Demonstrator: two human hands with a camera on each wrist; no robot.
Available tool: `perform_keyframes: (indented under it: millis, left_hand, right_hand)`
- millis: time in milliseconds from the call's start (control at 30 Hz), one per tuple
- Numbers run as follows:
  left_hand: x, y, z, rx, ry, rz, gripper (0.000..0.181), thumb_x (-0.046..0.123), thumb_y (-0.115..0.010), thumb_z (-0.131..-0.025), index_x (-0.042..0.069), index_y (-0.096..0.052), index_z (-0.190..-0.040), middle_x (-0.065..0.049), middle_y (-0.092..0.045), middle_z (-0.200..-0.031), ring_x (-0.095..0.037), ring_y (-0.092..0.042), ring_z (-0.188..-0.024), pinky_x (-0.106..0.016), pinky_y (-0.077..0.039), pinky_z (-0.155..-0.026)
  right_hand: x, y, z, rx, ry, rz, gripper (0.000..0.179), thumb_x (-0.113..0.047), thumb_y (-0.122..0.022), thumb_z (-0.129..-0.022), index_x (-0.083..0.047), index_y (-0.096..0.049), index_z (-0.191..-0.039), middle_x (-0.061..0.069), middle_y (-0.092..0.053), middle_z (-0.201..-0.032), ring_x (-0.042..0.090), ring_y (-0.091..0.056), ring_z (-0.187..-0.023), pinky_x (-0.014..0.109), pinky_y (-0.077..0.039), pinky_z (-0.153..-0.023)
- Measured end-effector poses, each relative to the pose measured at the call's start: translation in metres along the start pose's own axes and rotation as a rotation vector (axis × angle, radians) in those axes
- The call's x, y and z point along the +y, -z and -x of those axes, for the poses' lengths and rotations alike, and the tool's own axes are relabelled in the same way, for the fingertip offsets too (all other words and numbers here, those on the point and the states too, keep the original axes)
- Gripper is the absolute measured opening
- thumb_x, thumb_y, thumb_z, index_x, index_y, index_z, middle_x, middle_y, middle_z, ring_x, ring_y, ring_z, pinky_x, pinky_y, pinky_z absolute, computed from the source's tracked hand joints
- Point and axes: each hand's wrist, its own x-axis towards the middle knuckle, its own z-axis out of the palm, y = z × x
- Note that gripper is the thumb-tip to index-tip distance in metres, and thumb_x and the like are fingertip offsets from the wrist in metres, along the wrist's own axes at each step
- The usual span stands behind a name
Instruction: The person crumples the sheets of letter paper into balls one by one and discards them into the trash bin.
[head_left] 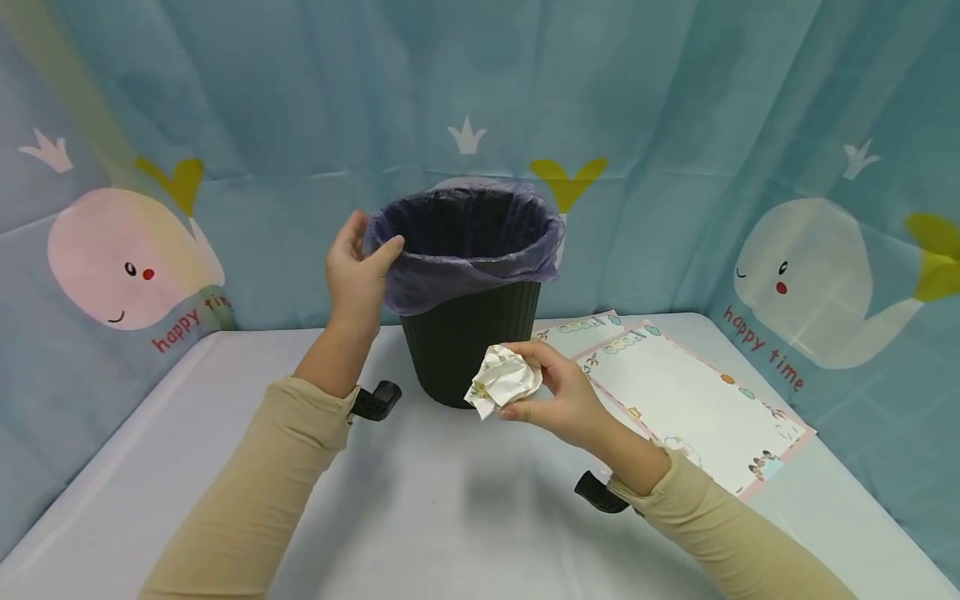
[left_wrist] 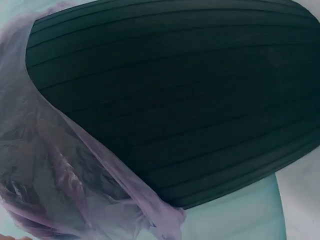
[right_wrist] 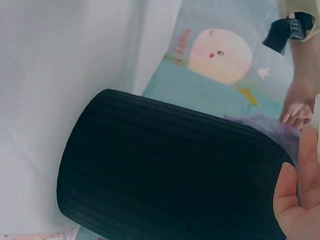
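Observation:
A dark ribbed trash can (head_left: 465, 350) stands upright on the table, its rim lined with a purple plastic trash bag (head_left: 450, 279) folded down over the outside. At the left of the rim, my left hand (head_left: 358, 279) holds the bag's edge, thumb toward the opening. My right hand (head_left: 558, 396) pinches a crumpled white paper ball (head_left: 504, 379) between thumb and fingers, in front of the can's lower right side. In the right wrist view the thumb and a finger of the right hand (right_wrist: 299, 205) show at the edge; most of the paper falls outside that view.
Flat sheets of white paper (head_left: 690, 400) with pink decorated borders lie overlapping on the white table (head_left: 435, 517), right of the can. A blue curtain (head_left: 315, 100) with cartoon whales encloses the table at the back and sides.

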Motion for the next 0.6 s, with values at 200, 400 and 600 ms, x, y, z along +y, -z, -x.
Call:
perform_keyframes:
  millis: [200, 400, 600]
  left_hand:
    - [-0.002, -0.001, -0.005, -0.028, 0.051, 0.168, 0.072, -0.005, -0.053, -0.096, 0.002, -0.012, -0.154, -0.006, -0.015, -0.161, -0.012, -0.013, -0.146, -0.02, -0.024, -0.11]
    - [-0.005, -0.009, -0.008, -0.016, 0.044, 0.295, 0.075, -0.016, -0.043, -0.091, 0.001, -0.005, -0.154, -0.008, -0.01, -0.162, -0.012, -0.009, -0.146, -0.022, -0.028, -0.109]
    - [-0.009, -0.013, -0.01, 0.009, 0.025, 0.291, 0.074, -0.016, -0.04, -0.089, 0.0, -0.007, -0.153, -0.009, -0.012, -0.161, -0.013, -0.011, -0.146, -0.022, -0.024, -0.11]
  right_hand:
    - [0.003, 0.005, 0.002, -0.057, 0.051, 0.029, 0.064, 0.012, -0.08, -0.069, 0.008, -0.052, -0.126, 0.016, -0.057, -0.118, 0.015, -0.056, -0.099, 0.025, -0.048, -0.085]
    - [0.001, 0.012, -0.001, -0.064, 0.169, 0.105, 0.069, 0.015, -0.08, -0.065, 0.01, -0.051, -0.127, 0.015, -0.058, -0.117, 0.011, -0.055, -0.1, 0.023, -0.047, -0.086]
    - [-0.011, 0.022, -0.021, -0.011, 0.226, 0.117, 0.071, 0.019, -0.077, -0.066, 0.014, -0.047, -0.129, 0.005, -0.056, -0.114, 0.012, -0.054, -0.099, 0.022, -0.046, -0.084]
